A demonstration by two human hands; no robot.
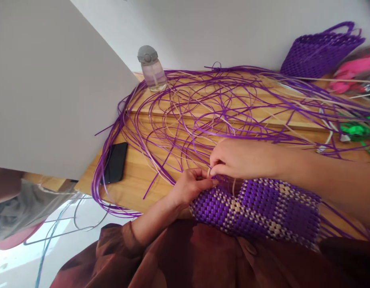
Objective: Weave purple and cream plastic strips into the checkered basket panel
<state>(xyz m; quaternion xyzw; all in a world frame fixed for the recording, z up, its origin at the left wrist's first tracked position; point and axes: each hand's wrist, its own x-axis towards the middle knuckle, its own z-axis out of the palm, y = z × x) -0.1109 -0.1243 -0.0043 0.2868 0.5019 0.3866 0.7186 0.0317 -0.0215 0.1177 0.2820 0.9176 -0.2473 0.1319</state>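
A woven piece of purple and cream plastic strips [263, 212] lies at the table's front edge, against my clothing. My left hand [189, 186] pinches its upper left edge between thumb and fingers. Just to the right, my right hand [229, 158] is closed on a cream strip [209, 172] that stands up from the weave. The two sets of fingertips nearly meet there. Another cream strip [234, 187] loops up beside the right hand. Long loose purple strips [203, 120] spread from the weave across the table.
A clear bottle with a grey lid [153, 70] stands at the back, and a black phone [114, 163] lies at the left under some strips. At the back right are a purple woven basket [317, 54], a pink bundle [354, 72] and green strips [355, 130]. A grey partition [53, 80] rises at the left.
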